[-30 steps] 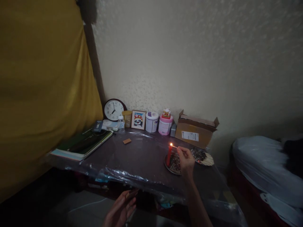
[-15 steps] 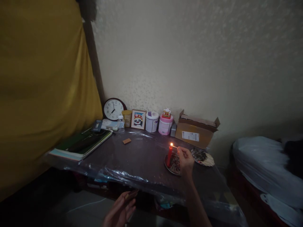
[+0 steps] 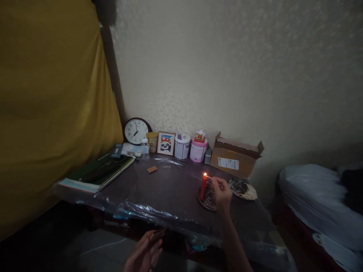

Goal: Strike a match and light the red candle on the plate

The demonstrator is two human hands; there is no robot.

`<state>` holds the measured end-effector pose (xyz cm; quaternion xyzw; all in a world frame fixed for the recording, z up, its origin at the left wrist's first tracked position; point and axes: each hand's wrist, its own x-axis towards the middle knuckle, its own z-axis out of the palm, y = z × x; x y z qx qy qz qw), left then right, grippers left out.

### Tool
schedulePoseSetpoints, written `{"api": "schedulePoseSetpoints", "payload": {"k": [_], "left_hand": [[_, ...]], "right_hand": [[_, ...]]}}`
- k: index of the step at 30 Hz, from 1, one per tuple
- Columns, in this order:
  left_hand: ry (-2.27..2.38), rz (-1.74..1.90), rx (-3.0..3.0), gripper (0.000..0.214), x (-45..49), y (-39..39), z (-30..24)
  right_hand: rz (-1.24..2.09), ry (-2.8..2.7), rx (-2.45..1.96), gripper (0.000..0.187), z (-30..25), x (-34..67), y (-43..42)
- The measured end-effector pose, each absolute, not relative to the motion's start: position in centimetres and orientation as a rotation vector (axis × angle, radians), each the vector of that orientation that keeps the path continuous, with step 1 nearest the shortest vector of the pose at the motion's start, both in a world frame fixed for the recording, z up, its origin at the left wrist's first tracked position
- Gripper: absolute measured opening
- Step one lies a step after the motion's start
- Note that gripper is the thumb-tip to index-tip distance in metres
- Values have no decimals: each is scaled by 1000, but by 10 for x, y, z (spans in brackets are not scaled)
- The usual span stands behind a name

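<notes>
A red candle (image 3: 202,187) stands lit on a small round plate (image 3: 206,199) on the dark table (image 3: 170,189). My right hand (image 3: 221,193) pinches a thin matchstick (image 3: 209,176) whose tip reaches the candle flame. My left hand (image 3: 144,252) hovers below the table's front edge, fingers curled round a small brown box (image 3: 156,234), probably a matchbox. A second plate (image 3: 242,189) heaped with spent matches lies just right of my right hand.
Along the wall stand a clock (image 3: 135,131), a jar, a framed panda picture (image 3: 166,143), two tubs and an open cardboard box (image 3: 236,156). Books (image 3: 98,173) lie at the table's left. A yellow curtain (image 3: 48,105) hangs left; a bed (image 3: 320,204) sits right.
Almost nothing has moved; my right hand keeps the match at the flame and my left hand has shifted only slightly.
</notes>
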<state>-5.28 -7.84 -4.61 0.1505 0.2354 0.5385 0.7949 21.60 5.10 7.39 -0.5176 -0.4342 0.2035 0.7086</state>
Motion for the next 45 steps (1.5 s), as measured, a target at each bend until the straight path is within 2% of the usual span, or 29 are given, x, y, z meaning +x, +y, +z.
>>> {"api": "schedulePoseSetpoints", "payload": {"k": [24, 35, 37, 41, 45], "left_hand": [[488, 1139, 316, 21, -53, -78, -46], [464, 1165, 322, 24, -52, -80, -43], [474, 1177, 326, 23, -51, -81, -41], [499, 1166, 312, 23, -52, -81, -41], [500, 1159, 290, 20, -53, -82, -42]], "right_hand": [[460, -914, -1134, 23, 92, 215, 32], [573, -1032, -880, 25, 155, 230, -24], [633, -1113, -885, 28, 150, 226, -28], [574, -1254, -1192, 22, 134, 213, -27], [729, -1318, -983, 24, 134, 208, -35]]}}
